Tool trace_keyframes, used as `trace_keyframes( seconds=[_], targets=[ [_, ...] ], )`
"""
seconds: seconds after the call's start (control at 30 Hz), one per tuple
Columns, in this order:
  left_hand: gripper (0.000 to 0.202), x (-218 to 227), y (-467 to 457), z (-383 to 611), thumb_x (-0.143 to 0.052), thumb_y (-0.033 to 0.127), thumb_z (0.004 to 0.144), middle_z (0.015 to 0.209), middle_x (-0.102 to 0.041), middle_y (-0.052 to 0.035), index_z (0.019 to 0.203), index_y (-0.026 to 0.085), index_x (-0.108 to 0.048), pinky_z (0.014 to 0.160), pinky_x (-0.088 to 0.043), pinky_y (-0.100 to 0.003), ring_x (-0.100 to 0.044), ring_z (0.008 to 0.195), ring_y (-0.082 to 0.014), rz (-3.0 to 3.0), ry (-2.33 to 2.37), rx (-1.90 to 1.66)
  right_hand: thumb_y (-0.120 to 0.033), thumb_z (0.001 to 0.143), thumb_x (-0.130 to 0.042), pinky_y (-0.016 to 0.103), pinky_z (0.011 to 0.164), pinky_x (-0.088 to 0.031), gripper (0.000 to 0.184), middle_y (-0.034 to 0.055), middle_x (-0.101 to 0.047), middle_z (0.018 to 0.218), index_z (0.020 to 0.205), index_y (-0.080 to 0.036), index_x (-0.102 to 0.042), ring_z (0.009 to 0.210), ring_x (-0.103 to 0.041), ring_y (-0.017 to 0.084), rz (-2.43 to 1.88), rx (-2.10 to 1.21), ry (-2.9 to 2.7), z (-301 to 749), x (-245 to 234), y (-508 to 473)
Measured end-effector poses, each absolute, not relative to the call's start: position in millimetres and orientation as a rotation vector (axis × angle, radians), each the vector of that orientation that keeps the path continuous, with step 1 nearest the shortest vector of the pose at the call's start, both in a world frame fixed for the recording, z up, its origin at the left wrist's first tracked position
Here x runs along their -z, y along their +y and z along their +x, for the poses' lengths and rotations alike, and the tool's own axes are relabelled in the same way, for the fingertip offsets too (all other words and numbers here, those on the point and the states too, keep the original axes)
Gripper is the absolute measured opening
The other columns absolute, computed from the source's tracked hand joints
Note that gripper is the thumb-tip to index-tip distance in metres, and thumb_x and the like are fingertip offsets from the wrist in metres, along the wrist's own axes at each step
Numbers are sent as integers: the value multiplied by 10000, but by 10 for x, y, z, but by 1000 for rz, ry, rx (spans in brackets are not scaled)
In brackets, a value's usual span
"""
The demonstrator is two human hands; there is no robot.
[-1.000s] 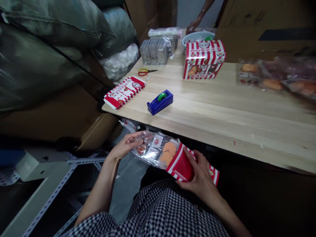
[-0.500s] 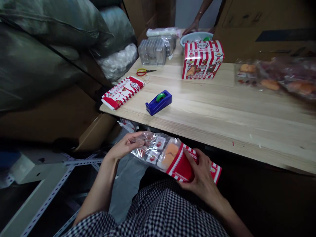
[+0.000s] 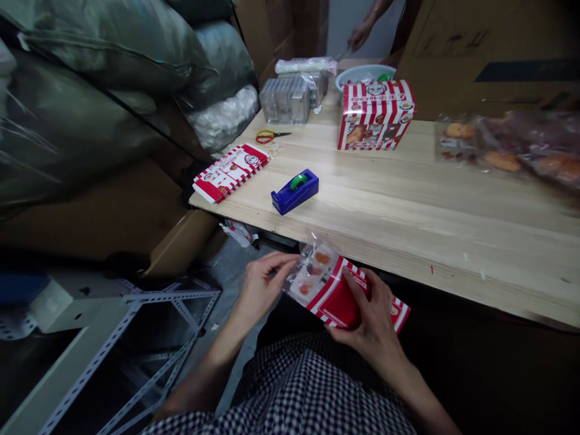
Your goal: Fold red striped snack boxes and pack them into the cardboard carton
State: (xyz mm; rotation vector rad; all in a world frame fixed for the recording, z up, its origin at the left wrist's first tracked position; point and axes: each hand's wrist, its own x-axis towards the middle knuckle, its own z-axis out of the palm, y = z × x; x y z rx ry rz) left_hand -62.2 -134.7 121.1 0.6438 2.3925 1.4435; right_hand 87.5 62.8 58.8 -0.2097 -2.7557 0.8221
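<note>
My right hand [image 3: 374, 311] is wrapped round a red-and-white striped cardboard box [image 3: 338, 299], held tilted above my lap in front of the table. Out of the box's left end sticks a clear plastic packet [image 3: 312, 269] with small orange and brown pieces in it. The fingers of my left hand [image 3: 267, 278] pinch the packet's outer edge. Part of the packet is hidden inside the box.
On the wooden table [image 3: 385, 211] are a blue tape dispenser [image 3: 295, 192], scissors [image 3: 267, 136], flat striped cartons [image 3: 231, 172], an upright striped box [image 3: 376, 118], clear plastic cases [image 3: 285, 101] and bagged toy food [image 3: 502, 157]. Another person's hand [image 3: 359, 36] is above a bowl [image 3: 357, 74].
My left hand has moved right, and the packet now sits deeper in the striped box, its larger orange piece out of sight. The other person's hand has lifted off the bowl.
</note>
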Motion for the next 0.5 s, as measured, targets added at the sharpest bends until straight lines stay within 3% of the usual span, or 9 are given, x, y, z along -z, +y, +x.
trace_keyframes(
  seconds=[0.2, 0.33, 0.43, 0.5],
  targets=[
    [352, -1313, -1001, -443, -449, 288, 1009, 1211, -703, -98, 1258, 236, -692, 975, -457, -404, -622, 1083, -248, 1061, 2204, -1230, -370, 631, -813, 642, 1048, -329, 1146, 106, -266, 1480, 1551, -458, -135, 1321, -371, 448, -233, -752, -2693, 809, -681, 663],
    [351, -1340, -937, -530, -561, 348, 960, 1300, -651, -91, 1289, 281, -665, 1111, -318, -520, -478, 1269, -303, 1216, 2256, -1131, -373, 649, -822, 627, 1061, -348, 1124, 106, -278, 1467, 1555, -441, -159, 1312, -387, 418, -343, -788, -2609, 810, -686, 696],
    [571, -1315, -855, -525, -723, 382, 853, 1511, -473, -79, 1395, 317, -558, 1185, -238, -508, -341, 1420, -320, 1083, 2277, -1415, -416, 675, -839, 593, 1062, -391, 1137, 124, -256, 1457, 1576, -378, -147, 1328, -372, 400, -543, -884, -2403, 758, -747, 670],
    [637, -1306, -741, -482, -710, 386, 866, 1506, -475, -91, 1451, 294, -474, 1153, -330, -449, -418, 1388, -300, 884, 2089, -1709, -451, 675, -852, 600, 1069, -389, 1202, 143, -212, 1465, 1591, -354, -80, 1360, -327, 413, -607, -841, -2259, 694, -817, 660]
  ],
)
